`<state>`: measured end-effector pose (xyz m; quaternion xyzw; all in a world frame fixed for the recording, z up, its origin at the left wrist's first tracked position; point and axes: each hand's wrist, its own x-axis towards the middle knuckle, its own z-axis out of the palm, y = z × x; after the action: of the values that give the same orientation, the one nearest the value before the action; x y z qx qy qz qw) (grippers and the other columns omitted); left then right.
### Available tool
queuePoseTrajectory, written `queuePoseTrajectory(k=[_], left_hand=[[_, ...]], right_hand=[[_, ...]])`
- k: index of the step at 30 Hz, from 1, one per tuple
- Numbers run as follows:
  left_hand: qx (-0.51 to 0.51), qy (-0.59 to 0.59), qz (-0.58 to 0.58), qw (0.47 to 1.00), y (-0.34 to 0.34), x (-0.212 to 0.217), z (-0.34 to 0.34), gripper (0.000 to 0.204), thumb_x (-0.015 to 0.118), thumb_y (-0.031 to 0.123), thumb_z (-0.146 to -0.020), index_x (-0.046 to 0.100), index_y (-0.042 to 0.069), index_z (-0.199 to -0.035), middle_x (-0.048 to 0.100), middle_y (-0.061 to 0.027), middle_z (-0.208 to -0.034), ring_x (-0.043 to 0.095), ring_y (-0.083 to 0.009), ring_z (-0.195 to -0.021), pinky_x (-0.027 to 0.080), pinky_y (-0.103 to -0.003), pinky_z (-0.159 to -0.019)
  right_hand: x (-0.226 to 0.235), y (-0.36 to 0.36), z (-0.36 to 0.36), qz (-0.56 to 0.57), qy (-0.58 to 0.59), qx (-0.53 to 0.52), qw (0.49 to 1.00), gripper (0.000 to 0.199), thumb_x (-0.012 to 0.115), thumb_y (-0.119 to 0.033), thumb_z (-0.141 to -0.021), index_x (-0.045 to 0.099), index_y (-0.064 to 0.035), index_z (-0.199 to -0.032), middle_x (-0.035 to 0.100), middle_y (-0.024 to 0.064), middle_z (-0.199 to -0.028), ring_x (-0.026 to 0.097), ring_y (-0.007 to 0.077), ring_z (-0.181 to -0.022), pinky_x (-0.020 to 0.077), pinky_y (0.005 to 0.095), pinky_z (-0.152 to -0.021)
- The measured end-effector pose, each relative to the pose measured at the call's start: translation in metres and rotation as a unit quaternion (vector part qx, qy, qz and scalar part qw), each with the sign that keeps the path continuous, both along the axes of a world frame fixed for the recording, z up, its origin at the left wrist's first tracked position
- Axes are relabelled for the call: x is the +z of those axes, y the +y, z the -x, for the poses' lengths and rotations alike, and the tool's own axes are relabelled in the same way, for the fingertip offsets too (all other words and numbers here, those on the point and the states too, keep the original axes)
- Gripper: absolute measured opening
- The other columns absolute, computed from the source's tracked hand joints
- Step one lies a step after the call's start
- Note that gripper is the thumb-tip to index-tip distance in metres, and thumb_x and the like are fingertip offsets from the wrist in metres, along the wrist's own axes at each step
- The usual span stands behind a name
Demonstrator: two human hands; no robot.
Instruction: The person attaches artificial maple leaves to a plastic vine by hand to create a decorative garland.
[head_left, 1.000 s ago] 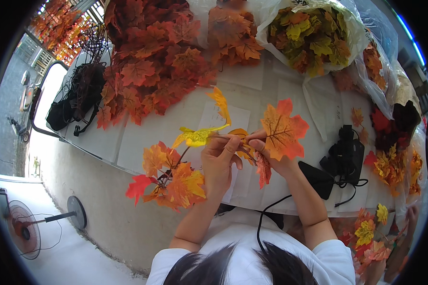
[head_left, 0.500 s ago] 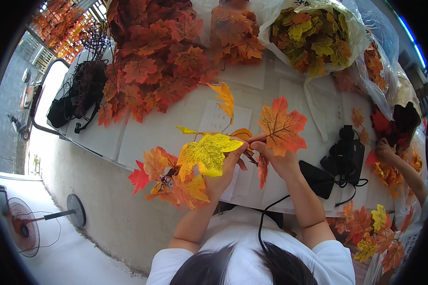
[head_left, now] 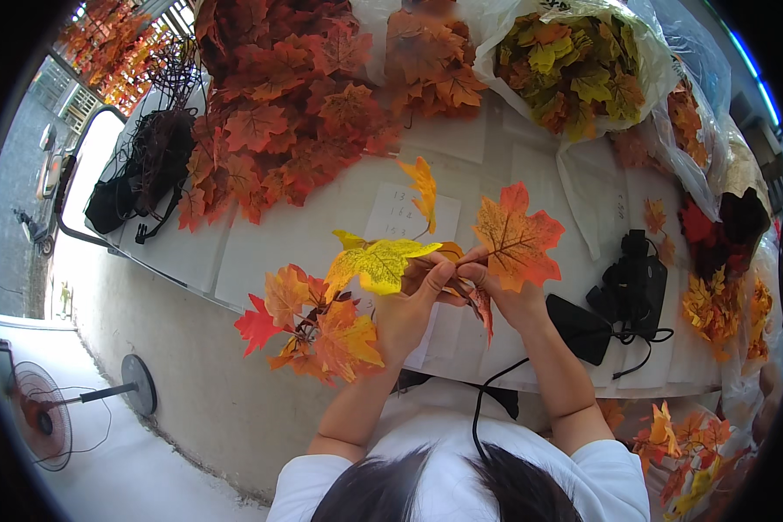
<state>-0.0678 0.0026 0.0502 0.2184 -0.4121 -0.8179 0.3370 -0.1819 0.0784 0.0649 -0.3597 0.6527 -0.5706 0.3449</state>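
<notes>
So I'm watching from my end, and the leaf spray [head_left: 352, 339] is hanging right between both hands, out in front of the chest and over the near part of the table [head_left: 304, 248]. The left hand [head_left: 409, 304] is pinching its brown stems, thumb against curled fingers. The right hand [head_left: 505, 291] is doing the same just beside it, fingertips nearly meeting the left's, so neither one is spread wide. I can't tell how many stems are sitting in there, because a yellow leaf [head_left: 383, 265] is covering part of the left hand and a reddish leaf [head_left: 482, 304] is dangling between the two. A big orange-red leaf [head_left: 518, 239] is sticking up over the right fingers, and an orange cluster is drooping left of the left wrist.

Further out, a sheet with handwriting [head_left: 393, 213] is lying behind the spray, partly hidden by it. A black pouch [head_left: 577, 329] and a black device [head_left: 632, 283] are sitting just right of the right forearm, with a black cable [head_left: 483, 393] curving over the near edge. A big red leaf pile [head_left: 278, 122] is filling the far left, and a plastic bag [head_left: 489, 65] is holding yellow-green leaves at far right. A fan [head_left: 45, 424] is standing on the floor, lower left.
</notes>
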Motion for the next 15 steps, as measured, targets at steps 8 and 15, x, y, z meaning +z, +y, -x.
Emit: queuePoseTrajectory(k=[8,15], left_hand=[[-0.016,0.000,-0.012,1.000,0.001,0.002,-0.002,0.017,0.056,0.010,-0.079,0.053,-0.005,-0.086,0.057,-0.0107,-0.078,0.059,-0.0159,-0.064,0.053,-0.024,-0.053],[-0.070,0.009,0.005,0.998,-0.007,-0.011,-0.006,0.020,0.053,0.013,-0.081,0.050,-0.002,-0.093,0.055,-0.0116,-0.083,0.057,-0.0185,-0.066,0.050,-0.027,-0.050]], right_hand=[[0.000,0.002,-0.001,0.005,-0.085,0.006,0.996,0.009,0.060,-0.009,-0.075,0.060,-0.0002,-0.077,0.055,0.0031,-0.061,0.049,0.0068,-0.044,0.0398,0.0190,-0.039],[0.004,-0.003,-0.002,-0.066,-0.002,0.009,0.998,0.009,0.061,-0.006,-0.073,0.059,0.0009,-0.079,0.058,0.0029,-0.072,0.053,0.0084,-0.065,0.0440,0.0218,-0.060]])
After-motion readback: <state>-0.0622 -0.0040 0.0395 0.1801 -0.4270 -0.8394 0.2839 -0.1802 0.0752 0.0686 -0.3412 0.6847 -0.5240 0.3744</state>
